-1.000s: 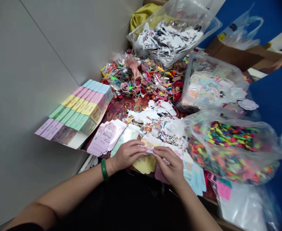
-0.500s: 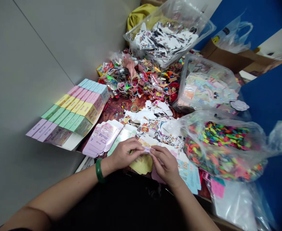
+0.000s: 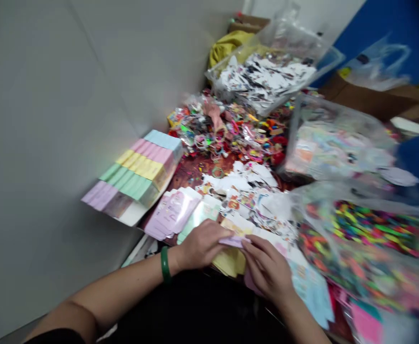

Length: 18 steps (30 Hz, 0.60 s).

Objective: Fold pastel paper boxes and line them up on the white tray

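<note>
Between my two hands is a small purple paper box [image 3: 235, 241], seen nearly edge-on. My left hand [image 3: 204, 244], with a green bangle [image 3: 165, 264] at the wrist, pinches its left end. At the right end, the fingertips of my right hand [image 3: 268, 267] close on it. Beneath the hands lie flat yellow box blanks [image 3: 228, 263]. Purple blanks [image 3: 172, 212] and green blanks [image 3: 199, 217] fan out to the left, and light blue blanks [image 3: 311, 291] to the right. The picture is slightly blurred, so the box's print cannot be read.
Rows of filled-out coloured boxes [image 3: 138, 167] stand on a white tray at the left wall. Cut-out stickers [image 3: 245, 184] lie ahead. Behind them are a heap of small trinkets [image 3: 227, 126] and a clear bin of stickers [image 3: 267, 79]. A bag of bright pieces [image 3: 370, 239] sits right.
The whole view has shifted, so everything appears farther right and lower. Both hands still hold the purple box, which is now tilted a little differently.
</note>
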Available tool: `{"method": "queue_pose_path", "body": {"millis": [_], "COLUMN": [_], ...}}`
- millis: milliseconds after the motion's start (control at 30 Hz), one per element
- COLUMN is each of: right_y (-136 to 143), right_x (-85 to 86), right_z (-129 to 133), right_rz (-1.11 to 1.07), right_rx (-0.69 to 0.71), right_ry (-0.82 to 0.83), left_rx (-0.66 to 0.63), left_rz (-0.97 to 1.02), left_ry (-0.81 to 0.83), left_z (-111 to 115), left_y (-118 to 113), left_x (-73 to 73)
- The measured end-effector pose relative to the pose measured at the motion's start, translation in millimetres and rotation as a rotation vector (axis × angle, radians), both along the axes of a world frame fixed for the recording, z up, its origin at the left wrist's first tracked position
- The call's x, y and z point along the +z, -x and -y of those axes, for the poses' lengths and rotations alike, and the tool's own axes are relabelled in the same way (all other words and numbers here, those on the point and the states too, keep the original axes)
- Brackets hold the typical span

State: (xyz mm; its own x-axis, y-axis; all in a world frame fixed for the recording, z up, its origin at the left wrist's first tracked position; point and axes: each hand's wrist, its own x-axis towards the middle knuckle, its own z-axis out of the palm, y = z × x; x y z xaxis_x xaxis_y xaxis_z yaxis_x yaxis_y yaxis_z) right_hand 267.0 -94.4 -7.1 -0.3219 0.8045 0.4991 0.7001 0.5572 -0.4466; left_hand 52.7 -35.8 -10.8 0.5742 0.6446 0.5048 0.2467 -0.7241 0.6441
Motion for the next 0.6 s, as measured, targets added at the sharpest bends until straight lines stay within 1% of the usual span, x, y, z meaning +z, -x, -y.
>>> {"method": "queue_pose_path", "body": {"millis": [67, 133, 200, 233, 300, 367, 433, 500, 600], "right_y": [15.2, 42.7, 82.9, 106.2, 154.4, 198.3, 233.1, 256.9, 274.1], "right_x": [13.6, 29.1, 45.4, 52.6, 62.6, 65.3, 62.7, 58.0, 50.0], "right_z": [-10.6, -28.7, -50.3, -61.4, -83.2, -103.8, -121.5, -134.6, -144.6], "right_rz": [-0.056, -0.146, -0.254, -0.301, -0.344, -0.338, -0.306, -0.261, -0.183], "right_rx": [0.019, 0.052, 0.145, 0.219, 0.382, 0.515, 0.591, 0.617, 0.600], "right_ry": [0.007, 0.013, 0.046, 0.071, 0.117, 0.167, 0.203, 0.221, 0.239], "left_rx": [0.071, 0.193, 0.388, 0.502, 0.726, 0.910, 1.034, 1.094, 1.098], "left_rz": [0.045, 0.064, 0.058, 0.051, 0.030, -0.001, -0.027, -0.034, -0.044], "left_ry": [-0.018, -0.050, -0.067, -0.065, -0.052, -0.017, 0.026, 0.056, 0.012], "left_z": [2.7, 7.3, 15.8, 21.4, 32.8, 41.1, 44.0, 42.1, 35.3], "left_y": [14.1, 37.3, 67.0, 82.9, 114.3, 141.9, 163.7, 179.2, 192.9], "left_x": [19.9, 40.7, 59.6, 67.1, 76.1, 75.9, 67.9, 55.0, 31.4]}}
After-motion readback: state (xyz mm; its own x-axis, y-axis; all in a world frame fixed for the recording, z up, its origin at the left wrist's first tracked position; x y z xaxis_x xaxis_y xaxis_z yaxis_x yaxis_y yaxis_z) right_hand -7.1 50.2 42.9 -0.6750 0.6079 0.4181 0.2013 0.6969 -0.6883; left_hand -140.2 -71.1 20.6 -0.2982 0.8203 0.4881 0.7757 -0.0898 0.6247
